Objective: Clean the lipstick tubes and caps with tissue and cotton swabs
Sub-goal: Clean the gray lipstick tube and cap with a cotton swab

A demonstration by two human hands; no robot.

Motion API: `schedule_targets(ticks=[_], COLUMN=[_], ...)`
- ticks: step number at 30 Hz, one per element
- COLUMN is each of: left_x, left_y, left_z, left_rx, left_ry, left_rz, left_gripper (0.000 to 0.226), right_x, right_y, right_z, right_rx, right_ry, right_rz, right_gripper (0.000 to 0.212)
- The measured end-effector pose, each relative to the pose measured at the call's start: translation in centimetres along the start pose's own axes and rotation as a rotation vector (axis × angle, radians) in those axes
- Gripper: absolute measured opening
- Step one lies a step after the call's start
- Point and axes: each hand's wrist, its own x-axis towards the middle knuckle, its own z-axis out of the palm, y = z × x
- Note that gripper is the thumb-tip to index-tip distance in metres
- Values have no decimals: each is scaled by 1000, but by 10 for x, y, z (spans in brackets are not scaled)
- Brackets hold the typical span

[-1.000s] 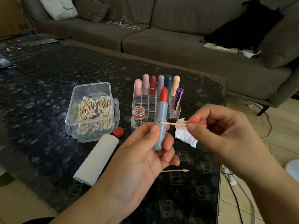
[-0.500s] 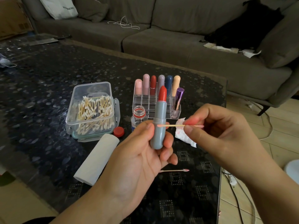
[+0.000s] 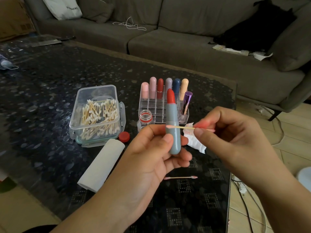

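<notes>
My left hand (image 3: 151, 158) grips an upright grey-blue lipstick tube (image 3: 173, 130) with its red stick raised. My right hand (image 3: 232, 138) pinches a wooden cotton swab (image 3: 180, 127); its pink-stained tip touches the left side of the tube's body. Behind stands a clear organiser (image 3: 161, 108) holding several capped lipsticks and a purple tube (image 3: 186, 102). A crumpled stained tissue (image 3: 193, 140) lies under my right hand. A used swab (image 3: 180, 177) lies on the table below my hands.
A clear box of cotton swabs (image 3: 97, 115) sits at the left, a red cap (image 3: 124, 136) and an open small bottle (image 3: 145, 120) beside it. A tissue roll (image 3: 102, 163) lies in front. The dark table's edge (image 3: 229, 190) runs along the right. A sofa stands behind.
The swab tip has slid left across the tube's body, from its right side to its left edge. My left hand has raised the tube slightly.
</notes>
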Motion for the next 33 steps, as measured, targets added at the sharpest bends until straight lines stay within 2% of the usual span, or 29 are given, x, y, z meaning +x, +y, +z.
schedule_targets(ticks=[3, 8, 13, 19, 23, 27, 33], left_x=[-1, -1, -1, -1, -4, -5, -3], left_y=[0, 3, 0, 1, 5, 6, 5], left_z=[1, 2, 2, 0, 2, 3, 3], left_rx=[43, 90, 150, 146, 218, 273, 136], left_ry=[22, 49, 50, 44, -7, 9, 28], left_rz=[18, 17, 25, -5, 2, -6, -10], left_gripper=[22, 17, 17, 16, 24, 21, 23], right_x=[0, 0, -1, 1, -1, -1, -1], right_y=[-1, 2, 1, 1, 0, -2, -1], right_z=[0, -6, 0, -7, -1, -2, -2], right_rx=[-21, 2, -14, 0, -3, -7, -24], right_ry=[-13, 32, -22, 44, -13, -7, -10], right_rz=[-9, 8, 9, 11, 20, 12, 11], right_gripper=[5, 16, 6, 16, 7, 5, 7])
